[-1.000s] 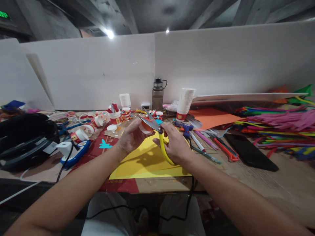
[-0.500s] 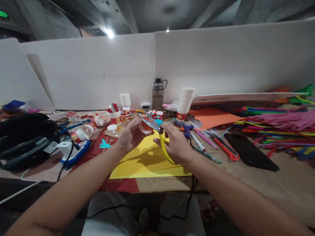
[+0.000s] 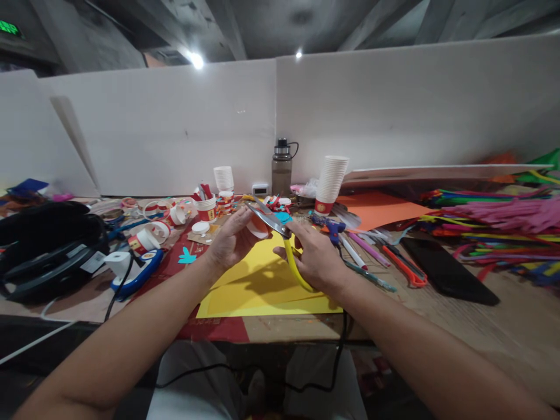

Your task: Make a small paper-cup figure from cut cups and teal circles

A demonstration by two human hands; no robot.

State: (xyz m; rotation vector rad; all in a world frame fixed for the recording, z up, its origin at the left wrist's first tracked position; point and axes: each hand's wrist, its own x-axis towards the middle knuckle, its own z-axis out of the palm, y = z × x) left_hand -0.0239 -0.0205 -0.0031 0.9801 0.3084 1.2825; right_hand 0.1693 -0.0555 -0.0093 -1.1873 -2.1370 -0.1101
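My right hand (image 3: 317,256) is closed round the yellow handles of large scissors (image 3: 294,265), whose metal blades point up and left. My left hand (image 3: 230,242) grips a small paper cup piece (image 3: 259,227), white and orange-red, right beside the blades. The fingers partly hide this piece, and its full shape cannot be made out. Below both hands lie yellow paper sheets (image 3: 245,291). A cyan paper cutout (image 3: 186,255) rests on the red surface to the left, and another cyan piece (image 3: 283,217) shows behind the blades.
A bottle (image 3: 282,172) and a tall cup stack (image 3: 331,186) stand at the back. A blue glue gun (image 3: 335,229), pens, a red-orange cutter (image 3: 405,265) and a black phone (image 3: 446,268) lie right. Cut cups (image 3: 144,240) and a blue-and-white power strip (image 3: 137,274) are left.
The whole view has shifted very slightly. Both hands keep the same holds, and the scissors have barely moved against the cup piece.
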